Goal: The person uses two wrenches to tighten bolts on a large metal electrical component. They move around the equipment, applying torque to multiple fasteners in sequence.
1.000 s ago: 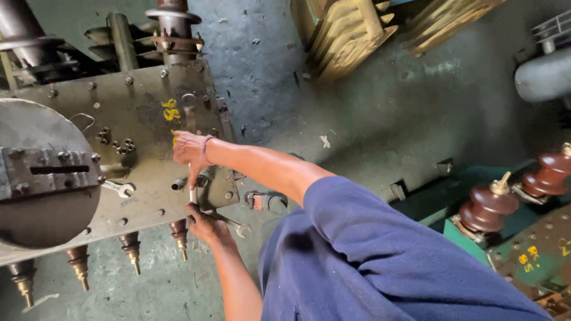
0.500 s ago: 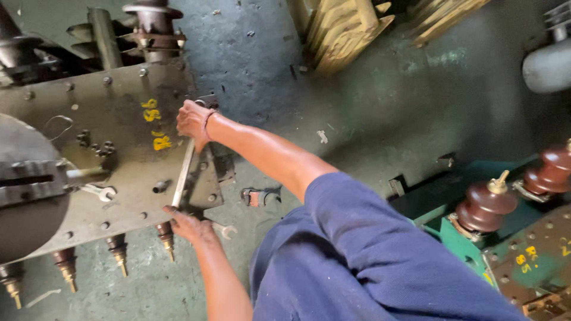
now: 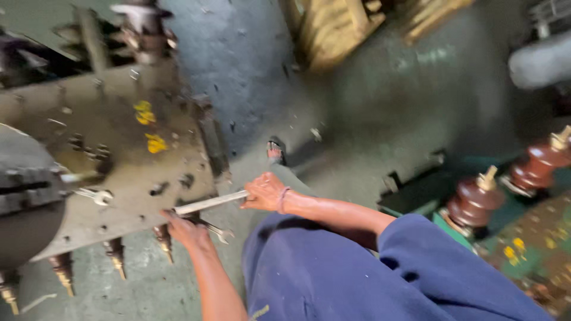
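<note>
My right hand [image 3: 264, 191] grips the near end of a long flat metal bar [image 3: 209, 203]. The bar lies almost level, and its far end meets the near edge of a grey steel cover plate [image 3: 128, 172] on the left. My left hand [image 3: 183, 228] is at that same edge, just under the bar's far end, closed around a spanner [image 3: 219, 232] whose jaw sticks out to the right. The plate carries bolt holes and yellow paint marks. The picture is blurred by motion.
A loose spanner [image 3: 95, 195] lies on the plate beside a round grey part [image 3: 24, 196]. Brass-tipped studs [image 3: 116, 261] hang below the plate's edge. Brown ribbed insulators [image 3: 476, 202] stand on a green tank [image 3: 529, 244] at right. A sandalled foot [image 3: 275, 151] is on the concrete floor.
My right hand has swung the bar from upright over the plate down and towards me, so that it now lies almost level. My left hand has stayed at the plate's edge.
</note>
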